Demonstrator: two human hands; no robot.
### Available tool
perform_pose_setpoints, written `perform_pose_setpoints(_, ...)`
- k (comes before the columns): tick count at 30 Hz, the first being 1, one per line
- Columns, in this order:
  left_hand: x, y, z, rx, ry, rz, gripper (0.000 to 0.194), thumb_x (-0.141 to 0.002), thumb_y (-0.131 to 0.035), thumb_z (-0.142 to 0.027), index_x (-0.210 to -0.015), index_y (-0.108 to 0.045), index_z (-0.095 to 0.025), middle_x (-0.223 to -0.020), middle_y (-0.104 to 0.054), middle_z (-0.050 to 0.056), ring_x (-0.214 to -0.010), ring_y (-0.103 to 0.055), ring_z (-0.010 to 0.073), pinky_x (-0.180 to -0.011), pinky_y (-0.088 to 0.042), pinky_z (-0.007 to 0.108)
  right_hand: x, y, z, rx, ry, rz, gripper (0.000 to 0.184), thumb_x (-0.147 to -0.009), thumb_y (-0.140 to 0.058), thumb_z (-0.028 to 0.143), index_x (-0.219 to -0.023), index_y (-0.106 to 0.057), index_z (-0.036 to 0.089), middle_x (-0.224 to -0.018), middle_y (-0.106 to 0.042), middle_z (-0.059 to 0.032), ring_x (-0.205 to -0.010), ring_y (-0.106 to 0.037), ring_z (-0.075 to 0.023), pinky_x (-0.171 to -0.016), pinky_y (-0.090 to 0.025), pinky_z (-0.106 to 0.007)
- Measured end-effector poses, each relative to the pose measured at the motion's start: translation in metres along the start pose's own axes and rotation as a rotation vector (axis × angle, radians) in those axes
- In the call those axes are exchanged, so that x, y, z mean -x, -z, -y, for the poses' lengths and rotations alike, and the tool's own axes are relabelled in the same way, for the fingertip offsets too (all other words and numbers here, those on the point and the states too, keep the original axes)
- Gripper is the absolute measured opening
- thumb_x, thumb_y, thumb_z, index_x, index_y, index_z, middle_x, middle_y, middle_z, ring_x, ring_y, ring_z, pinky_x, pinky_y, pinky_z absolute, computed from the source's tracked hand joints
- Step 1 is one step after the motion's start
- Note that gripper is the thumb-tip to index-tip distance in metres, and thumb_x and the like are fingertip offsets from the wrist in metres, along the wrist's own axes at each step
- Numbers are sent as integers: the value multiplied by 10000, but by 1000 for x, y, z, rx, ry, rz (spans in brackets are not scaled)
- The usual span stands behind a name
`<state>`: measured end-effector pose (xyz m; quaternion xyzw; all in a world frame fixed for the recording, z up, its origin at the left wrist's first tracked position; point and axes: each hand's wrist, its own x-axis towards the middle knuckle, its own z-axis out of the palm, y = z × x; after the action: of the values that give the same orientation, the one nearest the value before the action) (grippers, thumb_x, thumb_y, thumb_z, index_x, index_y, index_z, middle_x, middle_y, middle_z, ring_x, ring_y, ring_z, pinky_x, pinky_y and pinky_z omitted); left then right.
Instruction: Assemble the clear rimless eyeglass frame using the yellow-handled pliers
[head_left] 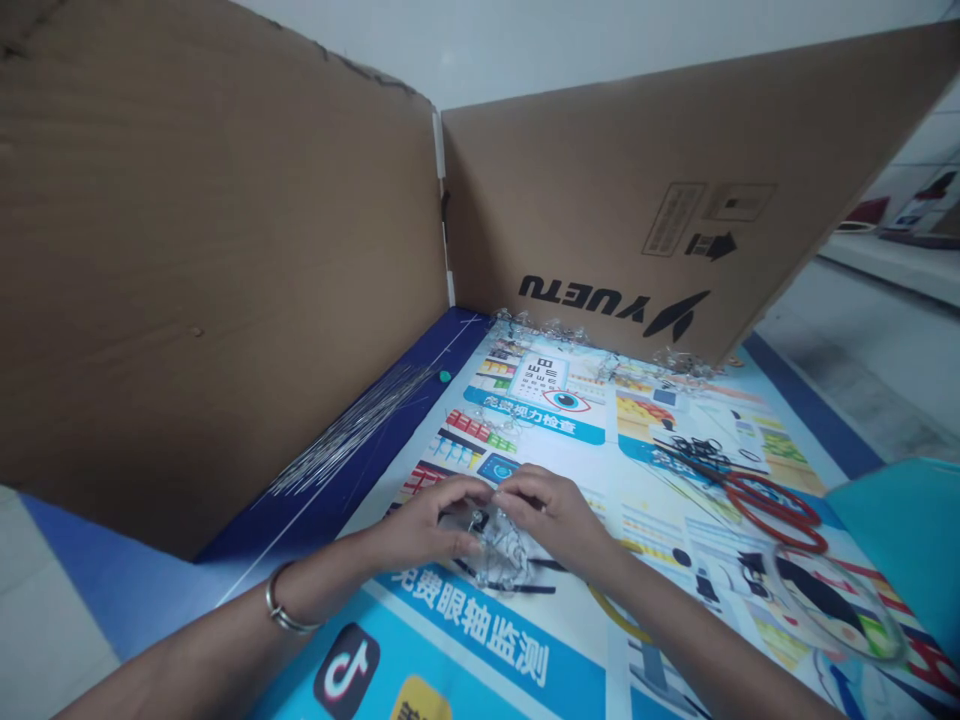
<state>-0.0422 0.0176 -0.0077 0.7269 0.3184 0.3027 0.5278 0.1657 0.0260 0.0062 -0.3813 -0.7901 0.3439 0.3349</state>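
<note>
A small, clear, shiny wire-and-bead piece (508, 552) lies between my two hands, low over the printed table cover. My left hand (431, 522) curves around its left side, thumb toward the piece and fingers bent over the top. From the right, my right hand (553, 512) has thumb and fingers pinched at its upper edge. The fingertips of both hands almost meet there. Fine details of the piece are blurred, and fingers cover part of it.
Cardboard panels (600, 210) stand behind and left. Thin straight wires (360, 425) lie along the left panel. Red-handled scissors (776, 512), black loops (697, 452) and a clear ring (896, 640) lie to the right. Clear pieces (562, 333) line the back; a yellow ring (619, 615) is partly under my right forearm.
</note>
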Motion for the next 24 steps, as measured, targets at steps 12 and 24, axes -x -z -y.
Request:
perform_pose_setpoints(12,-3,-1,2,-66,-40,-122,220,-864,-519,-333,-946,-643,-170,-945,-635,70,-910,-575,185,-845,-439,338,20,8,1,111,-7,-9,179,-829,-555,321,-966,-617,224,-868,-597,-47,-689,-552,-146,-624,-459,-283)
perform_pose_setpoints(24,-1,-3,1,-168,-75,-209,217,-887,-479,-286,-853,-644,-149,-843,-624,53,-822,-572,164,-766,-440,288,69,-12,-6,569,154,-76,271,-822,-571,372,-1030,-586,197,-922,-629,-101,-833,-591,-241,-688,-491,-366)
